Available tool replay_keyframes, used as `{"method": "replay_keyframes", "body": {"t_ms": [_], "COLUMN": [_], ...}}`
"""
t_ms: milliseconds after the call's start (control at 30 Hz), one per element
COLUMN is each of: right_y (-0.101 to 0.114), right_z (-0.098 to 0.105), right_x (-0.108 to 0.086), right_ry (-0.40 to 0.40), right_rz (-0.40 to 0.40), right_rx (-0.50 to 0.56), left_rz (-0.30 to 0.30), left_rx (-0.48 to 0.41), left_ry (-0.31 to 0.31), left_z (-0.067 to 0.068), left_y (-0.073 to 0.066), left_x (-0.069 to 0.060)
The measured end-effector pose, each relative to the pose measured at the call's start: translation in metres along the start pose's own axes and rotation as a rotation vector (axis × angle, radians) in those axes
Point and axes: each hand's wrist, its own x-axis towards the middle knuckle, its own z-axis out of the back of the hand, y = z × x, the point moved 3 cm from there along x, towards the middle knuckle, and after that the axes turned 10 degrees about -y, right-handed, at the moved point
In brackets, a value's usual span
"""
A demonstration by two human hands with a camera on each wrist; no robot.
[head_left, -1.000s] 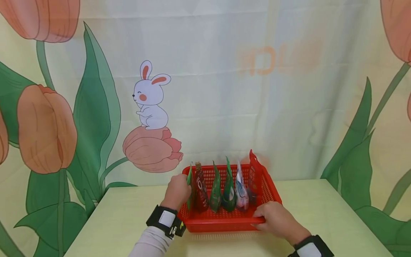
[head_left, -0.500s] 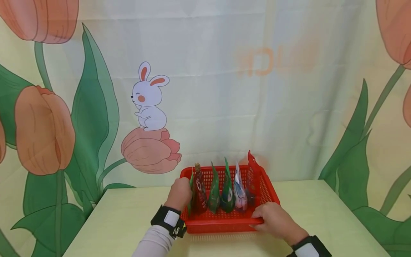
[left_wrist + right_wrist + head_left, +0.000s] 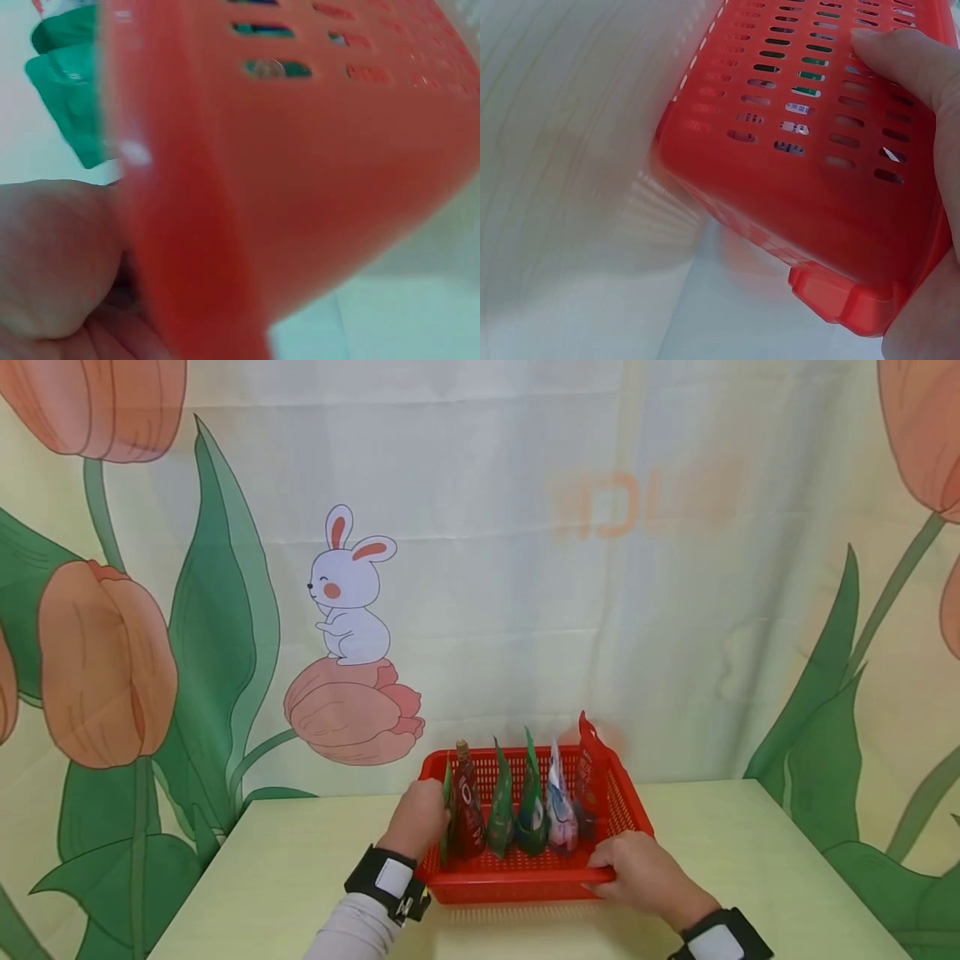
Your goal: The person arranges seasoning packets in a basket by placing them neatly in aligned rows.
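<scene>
A red plastic basket [image 3: 517, 887] with slotted walls stands near the back of the table in the head view. My left hand [image 3: 418, 818] grips its left rim, with the fingers mostly hidden; in the left wrist view this hand [image 3: 52, 262] lies against the blurred rim. My right hand [image 3: 637, 868] holds the front right corner, its thumb lying along the slotted wall in the right wrist view. Inside stand a brown bottle [image 3: 468, 810], several green pouches [image 3: 532, 814], a white pouch [image 3: 560, 818] and a red bag [image 3: 591, 777], side by side.
The pale yellow tabletop [image 3: 300, 860] reaches around the basket. Behind it hangs a cloth backdrop [image 3: 510, 610] printed with tulips and a white rabbit. A patterned shadow falls on the table below the basket's front wall.
The view has shifted slightly. My left hand has slid a little along the left rim; the pouch beside it stands slightly farther right. My right hand keeps its hold on the corner.
</scene>
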Motion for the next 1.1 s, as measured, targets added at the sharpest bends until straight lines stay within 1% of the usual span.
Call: {"method": "replay_keyframes", "body": {"t_ms": [67,133,267,333,367,500,567,633,767,867,1000,1100], "right_y": [-0.001,-0.002,-0.005,-0.007,-0.008,-0.010,-0.011,-0.011,-0.012,-0.012,-0.012,-0.010], "right_z": [0.000,-0.001,-0.004,-0.004,-0.005,-0.004,-0.004,-0.004,-0.004,-0.003,-0.003,-0.002], "right_x": [0.000,0.000,-0.002,-0.003,-0.004,-0.005,-0.005,-0.006,-0.006,-0.006,-0.005,-0.003], "right_ry": [0.001,0.003,0.002,0.000,0.001,0.003,0.002,-0.001,-0.004,-0.012,-0.027,-0.021], "right_rz": [-0.003,-0.005,-0.001,0.002,0.001,-0.002,0.000,-0.001,-0.007,-0.007,0.006,0.006], "right_rx": [0.001,0.005,0.009,0.007,0.005,-0.007,-0.015,-0.021,-0.021,-0.018,-0.028,-0.023], "left_rz": [-0.002,0.013,0.022,0.018,0.017,0.054,0.071,0.073,0.062,0.045,0.028,0.025], "left_rx": [-0.013,-0.028,-0.038,-0.043,-0.053,-0.123,-0.153,-0.176,-0.200,-0.199,-0.184,-0.165], "left_ry": [0.001,0.004,-0.010,-0.028,-0.035,-0.066,-0.081,-0.103,-0.146,-0.198,-0.265,-0.299], "left_z": [0.003,0.007,0.015,0.017,0.018,0.021,0.023,0.024,0.027,0.027,0.026,0.026], "left_y": [0.001,0.002,0.003,0.004,0.005,0.007,0.008,0.009,0.012,0.016,0.023,0.029], "left_x": [-0.004,-0.009,-0.026,-0.035,-0.040,-0.058,-0.066,-0.072,-0.079,-0.082,-0.083,-0.082]}}
